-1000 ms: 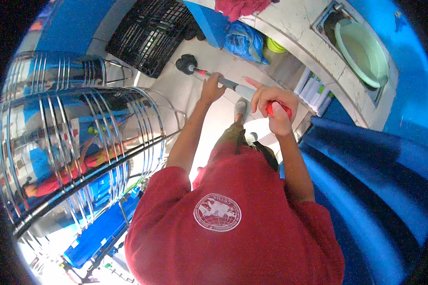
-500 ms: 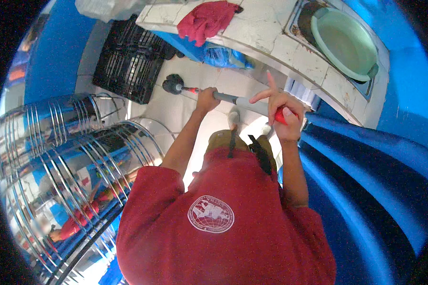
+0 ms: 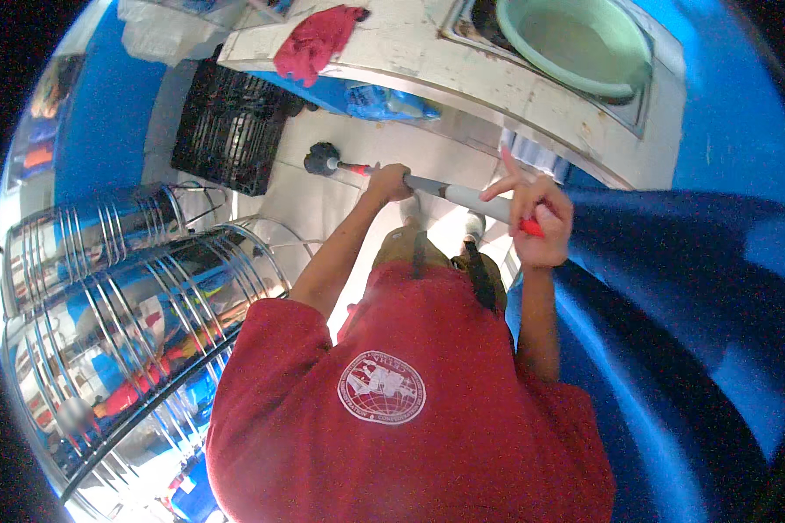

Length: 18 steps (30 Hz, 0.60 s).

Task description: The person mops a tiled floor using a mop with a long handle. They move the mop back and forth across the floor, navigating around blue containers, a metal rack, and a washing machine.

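A long mop slants across in front of me, with a grey-and-white pole and red parts. Its dark, bushy head rests on the pale tiled floor, far left of my feet. Lower down the pole, my left hand is wrapped round the grey shaft. At the upper end, my right hand closes round the white part by the red grip, its index finger stretched out. The hand hides part of the red grip.
A stacked black crate stands beyond the mop head. Chrome wire racks line the left. The tiled counter carries a pink cloth and a green basin. Blue fabric hangs at right; a blue plastic package lies under the counter.
The counter and basin have shifted up and left in view. My right hand sits slightly farther right and lower. Both hands keep their hold on the mop, whose head has barely moved.
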Tool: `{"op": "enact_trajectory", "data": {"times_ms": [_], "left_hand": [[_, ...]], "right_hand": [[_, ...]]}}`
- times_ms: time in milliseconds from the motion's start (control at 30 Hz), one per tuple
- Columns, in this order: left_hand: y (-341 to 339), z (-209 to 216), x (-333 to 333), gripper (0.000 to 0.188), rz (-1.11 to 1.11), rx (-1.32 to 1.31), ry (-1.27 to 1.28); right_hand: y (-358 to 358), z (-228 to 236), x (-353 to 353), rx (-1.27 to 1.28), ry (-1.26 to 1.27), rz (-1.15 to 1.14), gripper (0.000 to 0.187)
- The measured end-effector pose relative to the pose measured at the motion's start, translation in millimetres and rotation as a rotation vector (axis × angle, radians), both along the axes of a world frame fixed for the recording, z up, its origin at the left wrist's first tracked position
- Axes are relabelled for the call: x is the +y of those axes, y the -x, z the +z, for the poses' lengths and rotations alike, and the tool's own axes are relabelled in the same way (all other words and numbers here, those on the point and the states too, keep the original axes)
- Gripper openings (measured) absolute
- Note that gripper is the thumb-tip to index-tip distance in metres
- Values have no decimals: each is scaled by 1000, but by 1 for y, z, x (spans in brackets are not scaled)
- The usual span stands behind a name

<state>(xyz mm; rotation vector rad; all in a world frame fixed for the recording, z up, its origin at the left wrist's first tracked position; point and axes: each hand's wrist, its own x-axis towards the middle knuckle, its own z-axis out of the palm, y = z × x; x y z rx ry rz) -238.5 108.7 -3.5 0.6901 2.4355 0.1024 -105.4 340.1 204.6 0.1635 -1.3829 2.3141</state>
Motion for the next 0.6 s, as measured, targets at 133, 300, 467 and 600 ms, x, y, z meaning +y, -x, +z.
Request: {"op": "enact_trajectory", "data": {"times_ms": [133, 300, 467, 600], "left_hand": [[-48, 13, 77, 45, -129, -58, -131], [-120, 39, 173, 35, -326, -220, -360], [-174, 51, 209, 23, -364, -321, -610], [-179, 51, 204, 23, -492, -326, -570]], "right_hand": [[-54, 22, 62, 70, 23, -63, 18], [-129, 70, 122, 73, -99, -263, 23], [-180, 112, 131, 45, -300, -500, 27], [-196, 121, 114, 51, -395, -578, 29]]}}
